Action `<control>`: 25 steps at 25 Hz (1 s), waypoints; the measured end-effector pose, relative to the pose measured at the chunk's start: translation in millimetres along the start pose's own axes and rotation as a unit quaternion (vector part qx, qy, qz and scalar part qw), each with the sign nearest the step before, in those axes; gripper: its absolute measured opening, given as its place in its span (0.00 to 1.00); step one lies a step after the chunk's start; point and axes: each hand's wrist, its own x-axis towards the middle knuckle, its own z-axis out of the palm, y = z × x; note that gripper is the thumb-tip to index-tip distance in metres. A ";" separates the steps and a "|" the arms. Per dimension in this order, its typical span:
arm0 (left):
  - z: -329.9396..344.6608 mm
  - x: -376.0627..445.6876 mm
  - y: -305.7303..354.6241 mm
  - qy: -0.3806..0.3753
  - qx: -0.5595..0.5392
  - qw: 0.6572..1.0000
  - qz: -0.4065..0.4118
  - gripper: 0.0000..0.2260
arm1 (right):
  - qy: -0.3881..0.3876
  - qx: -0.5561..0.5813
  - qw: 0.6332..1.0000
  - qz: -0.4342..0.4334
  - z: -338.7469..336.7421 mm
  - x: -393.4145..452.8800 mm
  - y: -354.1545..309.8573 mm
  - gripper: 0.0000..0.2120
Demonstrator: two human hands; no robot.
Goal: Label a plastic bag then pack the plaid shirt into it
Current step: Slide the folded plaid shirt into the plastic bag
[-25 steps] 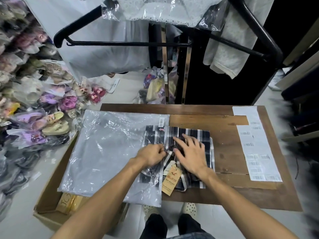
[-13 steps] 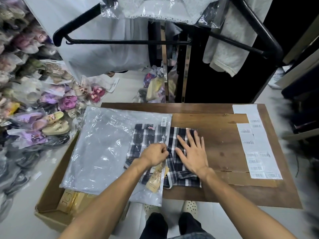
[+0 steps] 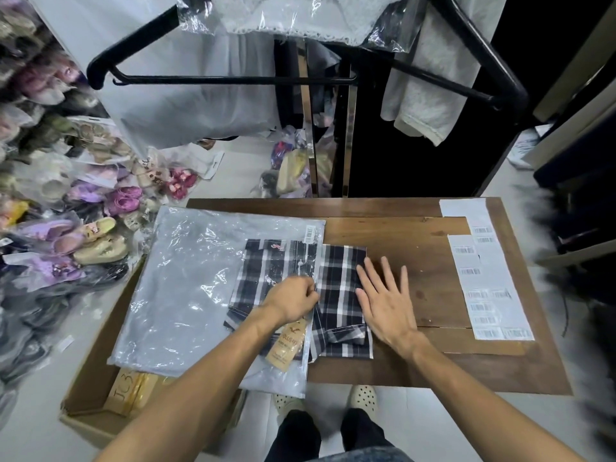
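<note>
Wooden bench (image 3: 416, 235): shirt (image 3: 340, 278), soft and limp, lies half inside slippery bag (image 3: 186, 278). Your left hand (image 3: 293, 300) pinches the bag mouth; your right hand (image 3: 386, 301), flat, fingers spread, presses the shirt's trailing edge. Push there.

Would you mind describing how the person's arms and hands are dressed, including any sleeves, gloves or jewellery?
Both forearms are bare to the frame's edge, with no sleeves in view. The left hand and the right hand wear no gloves, and no rings, watch or wristbands show. Fingernails look short and plain. Nothing is marked on either arm.
</note>
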 end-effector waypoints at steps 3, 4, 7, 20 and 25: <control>1.2 -0.4 3.6 -0.003 0.006 1.000 -0.008 0.12 | -0.007 0.006 1.000 -0.015 1.2 9.8 -31.6 0.26; 1.4 -0.3 4.1 -0.004 0.007 1.000 -0.011 0.13 | -0.007 0.009 1.000 -0.023 2.2 12.9 -43.6 0.27; 1.0 -1.2 5.4 -0.008 0.002 1.000 -0.018 0.12 | -0.008 0.025 0.999 -0.027 5.9 21.7 -69.4 0.27; 0.7 -6.1 4.1 -0.017 -0.010 1.000 -0.010 0.10 | 0.008 0.025 0.989 -0.143 -7.4 1.1 -34.1 0.24; -5.6 -8.7 2.6 0.003 -0.022 1.000 -0.019 0.11 | -0.024 0.027 0.992 -0.122 -3.6 3.8 -63.6 0.25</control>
